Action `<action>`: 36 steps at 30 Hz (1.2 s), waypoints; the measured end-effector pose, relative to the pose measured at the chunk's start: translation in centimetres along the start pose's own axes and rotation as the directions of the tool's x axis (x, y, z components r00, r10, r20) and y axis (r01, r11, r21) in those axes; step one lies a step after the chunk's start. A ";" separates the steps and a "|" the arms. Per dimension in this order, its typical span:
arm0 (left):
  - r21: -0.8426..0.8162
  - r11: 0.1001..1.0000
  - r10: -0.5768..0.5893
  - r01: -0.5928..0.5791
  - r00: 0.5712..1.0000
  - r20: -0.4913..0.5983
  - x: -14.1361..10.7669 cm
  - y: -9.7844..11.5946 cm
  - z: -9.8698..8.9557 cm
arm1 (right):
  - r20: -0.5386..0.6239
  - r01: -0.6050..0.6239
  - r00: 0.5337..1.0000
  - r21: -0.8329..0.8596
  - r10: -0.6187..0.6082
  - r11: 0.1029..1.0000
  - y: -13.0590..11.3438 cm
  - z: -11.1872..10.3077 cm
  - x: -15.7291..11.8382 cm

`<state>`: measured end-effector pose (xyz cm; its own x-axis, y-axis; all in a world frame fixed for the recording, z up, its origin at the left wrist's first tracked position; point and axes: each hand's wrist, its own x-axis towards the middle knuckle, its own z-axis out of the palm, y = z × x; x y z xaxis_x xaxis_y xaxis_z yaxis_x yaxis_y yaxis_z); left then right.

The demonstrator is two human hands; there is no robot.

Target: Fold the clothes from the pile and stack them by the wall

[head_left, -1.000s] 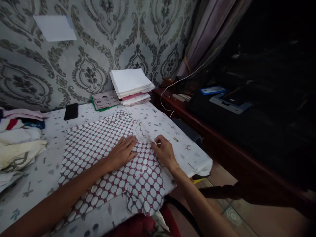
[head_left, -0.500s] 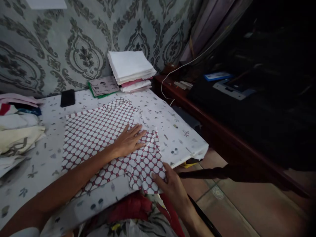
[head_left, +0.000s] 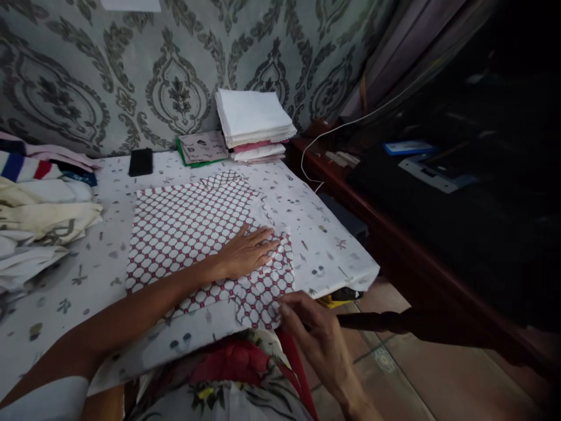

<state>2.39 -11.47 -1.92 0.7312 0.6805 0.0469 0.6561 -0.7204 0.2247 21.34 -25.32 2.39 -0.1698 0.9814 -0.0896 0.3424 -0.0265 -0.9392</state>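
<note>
A white shirt (head_left: 184, 222) with a red and dark lattice print lies spread on the cloth-covered table (head_left: 328, 257). My left hand (head_left: 249, 251) rests flat on it near its right side, fingers stretched out. At the shirt's near right corner, over the table's front edge, my right hand (head_left: 315, 333) pinches the border between thumb and forefinger. The fabric around that corner is slightly creased. My left forearm covers part of the shirt's lower middle.
Folded white and pink cloths (head_left: 256, 120) are stacked by the wall, beside a folded printed cloth (head_left: 201, 147). A black phone (head_left: 141, 162) lies to their left. Rumpled clothes (head_left: 44, 216) fill the left side. A dark wooden table (head_left: 421, 251) stands on the right.
The view has shifted, so the table scene sits further right. My right fingers have drawn closer together at the shirt's corner. My left hand stays flat on the shirt.
</note>
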 end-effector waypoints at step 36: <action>-0.529 0.592 -0.570 0.607 0.780 0.257 -21.2 -5.5 -9.0 | 0.128 -0.018 0.990 -0.345 0.067 0.938 -2.1 3.4 28.8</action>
<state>-18.42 -20.75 4.65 0.2444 0.9074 -0.3418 0.7340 0.0572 0.6768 12.56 2.30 0.67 -0.2638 0.9449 -0.1936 0.6436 0.0229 -0.7650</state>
